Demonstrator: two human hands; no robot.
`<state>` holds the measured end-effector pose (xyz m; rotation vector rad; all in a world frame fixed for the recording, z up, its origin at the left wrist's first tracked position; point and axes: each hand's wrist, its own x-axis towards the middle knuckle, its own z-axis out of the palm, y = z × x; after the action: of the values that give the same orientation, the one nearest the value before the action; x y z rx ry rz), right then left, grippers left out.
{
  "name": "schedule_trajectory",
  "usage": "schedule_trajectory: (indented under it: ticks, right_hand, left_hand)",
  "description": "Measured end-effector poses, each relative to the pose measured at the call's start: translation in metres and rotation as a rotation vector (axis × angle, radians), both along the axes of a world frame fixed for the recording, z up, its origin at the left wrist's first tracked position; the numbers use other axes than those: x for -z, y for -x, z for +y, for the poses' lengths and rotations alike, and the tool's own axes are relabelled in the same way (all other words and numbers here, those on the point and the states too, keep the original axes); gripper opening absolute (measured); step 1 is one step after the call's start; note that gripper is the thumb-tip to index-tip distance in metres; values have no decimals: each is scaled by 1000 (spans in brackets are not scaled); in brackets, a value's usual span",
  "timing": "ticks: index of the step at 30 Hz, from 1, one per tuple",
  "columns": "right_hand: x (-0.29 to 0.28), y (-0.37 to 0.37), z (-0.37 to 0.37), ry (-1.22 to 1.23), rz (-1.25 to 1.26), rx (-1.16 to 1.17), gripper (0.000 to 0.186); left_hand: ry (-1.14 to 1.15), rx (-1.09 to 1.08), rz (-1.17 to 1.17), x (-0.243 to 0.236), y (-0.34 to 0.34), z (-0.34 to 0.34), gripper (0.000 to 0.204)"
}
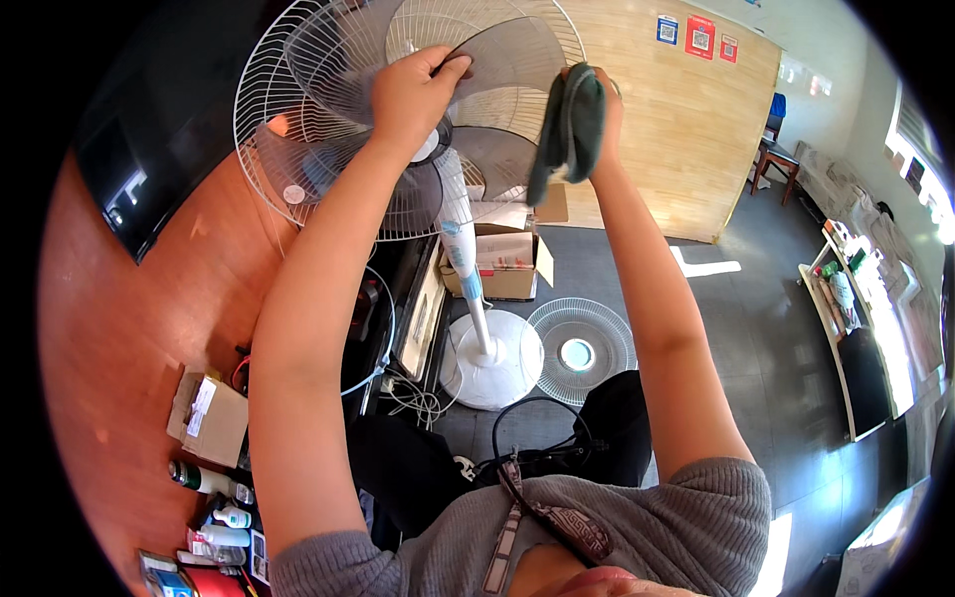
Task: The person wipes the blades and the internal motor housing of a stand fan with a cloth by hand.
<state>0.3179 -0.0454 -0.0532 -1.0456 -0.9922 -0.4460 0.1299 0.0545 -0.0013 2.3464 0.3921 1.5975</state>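
In front of me stands a white pedestal fan (458, 234) without its front cover, so its translucent grey blades are bare. My left hand (410, 98) is closed on the edge of the upper right blade (512, 58), thumb against fingers. My right hand (611, 124) grips a folded dark green cloth (574, 119) beside that blade's outer end; part of the cloth hangs down. I cannot tell whether the cloth touches the blade. Behind the blades is the white wire rear grille (261, 109). The round front grille (609, 343) lies on the floor by the fan's base (497, 373).
A brown table (149, 328) on the left bears a black screen (139, 189), a small carton (217, 418) and several bottles. An open cardboard box (512, 284) sits behind the pole. Cables (418, 398) lie near the base. A wooden panel (667, 129) stands beyond; a low shelf (846, 328) is at right.
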Motion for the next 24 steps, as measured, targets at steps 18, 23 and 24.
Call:
schedule_trajectory:
  ticks: [18, 23, 24]
  right_hand:
    - [30, -20, 15, 83, -37, -23, 16]
    - [-1, -3, -17, -223, -31, 28, 14]
    - [-17, 8, -20, -241, -6, -54, 15]
  left_hand:
    - [133, 240, -142, 3, 6, 10, 20]
    - [95, 186, -96, 0, 6, 6, 19]
    - [104, 188, -89, -1, 6, 4, 19]
